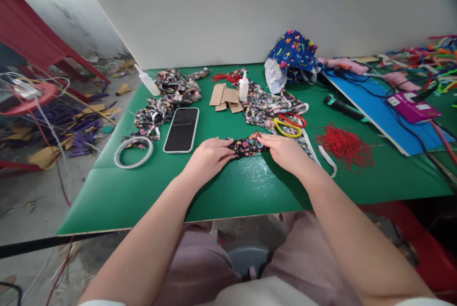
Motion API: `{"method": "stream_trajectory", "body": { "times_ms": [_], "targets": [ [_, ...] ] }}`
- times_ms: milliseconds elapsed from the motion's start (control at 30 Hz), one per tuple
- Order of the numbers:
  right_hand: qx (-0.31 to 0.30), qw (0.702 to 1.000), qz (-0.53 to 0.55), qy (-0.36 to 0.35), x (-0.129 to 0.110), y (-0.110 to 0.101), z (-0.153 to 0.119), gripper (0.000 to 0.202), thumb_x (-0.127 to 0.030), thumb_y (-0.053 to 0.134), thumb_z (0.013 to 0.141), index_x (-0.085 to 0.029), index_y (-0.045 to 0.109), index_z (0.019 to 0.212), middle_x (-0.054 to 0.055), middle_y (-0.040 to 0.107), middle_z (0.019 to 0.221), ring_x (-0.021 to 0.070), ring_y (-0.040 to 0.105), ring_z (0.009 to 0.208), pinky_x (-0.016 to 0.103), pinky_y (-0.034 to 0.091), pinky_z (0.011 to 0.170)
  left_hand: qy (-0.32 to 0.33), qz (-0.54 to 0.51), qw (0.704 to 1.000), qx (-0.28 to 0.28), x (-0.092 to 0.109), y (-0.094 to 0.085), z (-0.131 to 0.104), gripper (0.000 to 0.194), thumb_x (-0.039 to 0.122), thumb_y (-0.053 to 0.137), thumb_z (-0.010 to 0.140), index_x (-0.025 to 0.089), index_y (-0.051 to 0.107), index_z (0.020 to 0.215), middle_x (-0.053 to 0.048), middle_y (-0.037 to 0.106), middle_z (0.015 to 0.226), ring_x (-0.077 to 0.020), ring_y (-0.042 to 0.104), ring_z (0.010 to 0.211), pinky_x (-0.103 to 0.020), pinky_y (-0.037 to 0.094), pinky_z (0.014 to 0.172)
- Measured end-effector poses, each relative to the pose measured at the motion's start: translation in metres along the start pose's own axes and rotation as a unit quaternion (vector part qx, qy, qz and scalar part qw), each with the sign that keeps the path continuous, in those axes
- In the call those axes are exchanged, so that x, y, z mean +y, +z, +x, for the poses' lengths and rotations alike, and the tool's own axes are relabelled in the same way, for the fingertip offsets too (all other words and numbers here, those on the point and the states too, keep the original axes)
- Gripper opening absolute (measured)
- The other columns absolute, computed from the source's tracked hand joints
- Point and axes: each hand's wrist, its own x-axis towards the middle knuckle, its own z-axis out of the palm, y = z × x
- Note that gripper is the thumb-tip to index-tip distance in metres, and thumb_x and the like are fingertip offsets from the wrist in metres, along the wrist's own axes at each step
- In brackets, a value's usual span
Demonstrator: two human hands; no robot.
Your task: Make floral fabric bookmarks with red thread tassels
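Observation:
A short strip of black floral fabric [249, 147] lies level on the green tabletop, stretched between my two hands. My left hand [211, 157] is closed on its left end, fingertips pressed together over the cloth. At the other end my right hand [287, 153] grips the strip near a small reddish-orange bit. My fingers hide both ends of the cloth. Just beyond my right hand, scissors with one yellow and one red handle [288, 127] rest on a larger heap of floral fabric [262, 103]. A phone with a dark screen [182, 130] lies left of my left hand.
A roll of white tape [134, 165], floral cloth pieces [174, 87], brown card pieces [224, 96], and two white bottles, one upright [243, 88], one leaning [148, 82], are around. Right are red threads [344, 146], a blue board [378, 106] and cables.

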Motion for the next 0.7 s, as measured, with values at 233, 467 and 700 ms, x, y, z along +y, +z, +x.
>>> {"method": "stream_trajectory", "body": {
  "times_ms": [233,467,700],
  "targets": [
    [0.117,0.987,0.104,0.029,-0.003,-0.019,-0.01,0.053,0.0,0.036,0.073,-0.019,0.054,0.12,-0.001,0.052,0.123,0.0141,0.049,0.114,0.032,0.039,0.102,0.067,0.041,0.992,0.1,0.009,-0.009,-0.002,0.016,0.023,0.053,0.082,0.02,0.067,0.089,-0.006,0.062,0.112,-0.017,0.061,0.097,-0.038,0.044,0.093],
    [0.215,0.965,0.151,0.015,-0.003,-0.028,-0.019,0.043,-0.004,0.04,0.081,-0.025,0.059,0.113,-0.004,0.056,0.118,0.0124,0.055,0.107,0.029,0.044,0.097,0.115,0.076,0.978,0.155,0.028,-0.016,-0.013,0.017,0.015,0.057,0.079,0.02,0.063,0.094,-0.006,0.061,0.113,-0.0166,0.057,0.103,-0.038,0.039,0.098],
    [0.194,0.96,0.201,0.032,-0.004,-0.03,-0.017,0.022,-0.017,0.05,0.081,-0.023,0.068,0.093,-0.001,0.065,0.104,0.0147,0.06,0.098,0.031,0.045,0.091,0.076,0.0,0.983,0.167,0.034,-0.018,-0.018,0.016,0.016,0.059,0.078,0.02,0.063,0.093,-0.005,0.067,0.101,-0.016,0.061,0.094,-0.034,0.045,0.089]
  ]
}}
